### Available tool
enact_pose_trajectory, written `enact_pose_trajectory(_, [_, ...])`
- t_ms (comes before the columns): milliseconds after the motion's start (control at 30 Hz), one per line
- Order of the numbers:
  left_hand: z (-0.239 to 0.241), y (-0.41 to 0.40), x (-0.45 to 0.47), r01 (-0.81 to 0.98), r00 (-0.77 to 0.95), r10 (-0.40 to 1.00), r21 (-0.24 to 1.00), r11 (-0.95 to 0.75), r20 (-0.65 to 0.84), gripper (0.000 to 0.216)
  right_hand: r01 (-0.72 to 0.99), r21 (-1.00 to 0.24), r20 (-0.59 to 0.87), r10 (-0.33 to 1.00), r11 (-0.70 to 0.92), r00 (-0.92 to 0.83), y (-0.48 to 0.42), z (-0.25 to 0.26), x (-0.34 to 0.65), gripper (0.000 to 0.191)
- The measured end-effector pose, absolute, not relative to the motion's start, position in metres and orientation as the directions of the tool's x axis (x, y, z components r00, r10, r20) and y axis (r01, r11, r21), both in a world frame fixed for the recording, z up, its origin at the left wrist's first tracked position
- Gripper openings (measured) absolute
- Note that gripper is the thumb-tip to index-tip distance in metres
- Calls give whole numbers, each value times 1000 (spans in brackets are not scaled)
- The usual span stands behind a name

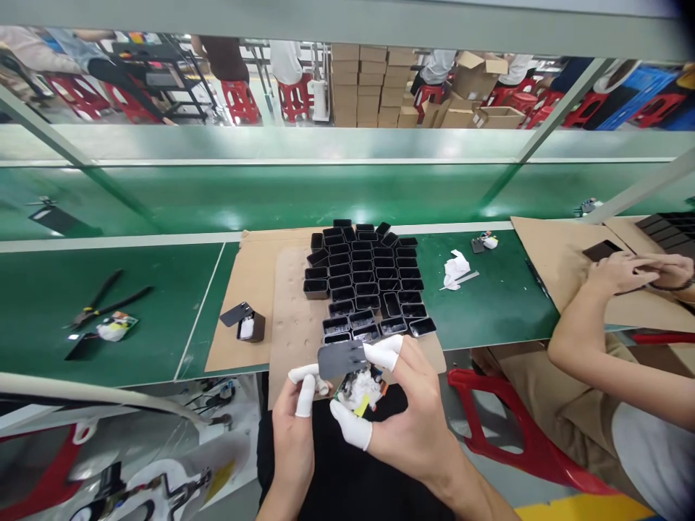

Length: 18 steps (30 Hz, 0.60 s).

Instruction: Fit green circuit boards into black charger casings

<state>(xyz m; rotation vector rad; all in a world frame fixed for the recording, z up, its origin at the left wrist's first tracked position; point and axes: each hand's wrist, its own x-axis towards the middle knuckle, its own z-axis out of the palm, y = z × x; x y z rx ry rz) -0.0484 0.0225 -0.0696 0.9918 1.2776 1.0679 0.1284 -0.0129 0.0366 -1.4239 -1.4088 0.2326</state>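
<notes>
In front of my body, my right hand (405, 409) grips a circuit board (361, 391) coated with white filler and bearing a yellow patch. Attached to or held against it is a flat black plate (341, 359) with small prongs, its right edge under my right index finger. My left hand (296, 412) is closed at the plate's left edge; its fingertips partly hide what they pinch. White finger cots cover fingertips of both hands. Just beyond stand many open black rectangular cases (361, 278) in rows on cardboard (290, 311).
At left lie a case with its plate tilted up (250, 325), pliers (103, 304) and another circuit board (116, 325). Rightward are crumpled white paper (456, 269) and a small board (485, 242). A co-worker's arm (586, 318) and a red stool (515, 427) are at right.
</notes>
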Motion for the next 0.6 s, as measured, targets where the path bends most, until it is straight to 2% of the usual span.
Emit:
enact_pose_trajectory(100, [-73, 34, -53, 8, -6, 984, 984, 181, -180, 48, 662, -709, 533, 798, 241, 281, -13, 36, 131, 57])
enact_pose_trajectory(233, [-79, 56, -52, 83, 22, 991, 988, 131, -133, 47, 799, -594, 473, 843, 90, 256, -10, 28, 136, 43])
enact_pose_trajectory(333, [-86, 72, -48, 128, 55, 992, 986, 109, -117, 48, 777, -627, 402, 875, 49, 269, -9, 20, 143, 42])
enact_pose_trajectory(400, [-90, 80, -46, 158, 97, 989, 983, 93, -109, 47, 677, -735, 320, 895, 27, 312, -9, 15, 149, 45])
enact_pose_trajectory(467, [-91, 85, -47, 195, 159, 982, 979, 68, -99, 47, 498, -866, 171, 912, -40, 372, -10, 11, 156, 49])
enact_pose_trajectory(533, [-89, 90, -49, 235, 224, 970, 971, 35, -89, 54, 228, -969, 8, 914, -93, 405, -10, 5, 164, 52])
enact_pose_trajectory(600, [-84, 95, -51, 277, 277, 957, 961, 2, -82, 65, -81, -993, -112, 918, -87, 381, -9, 0, 170, 57])
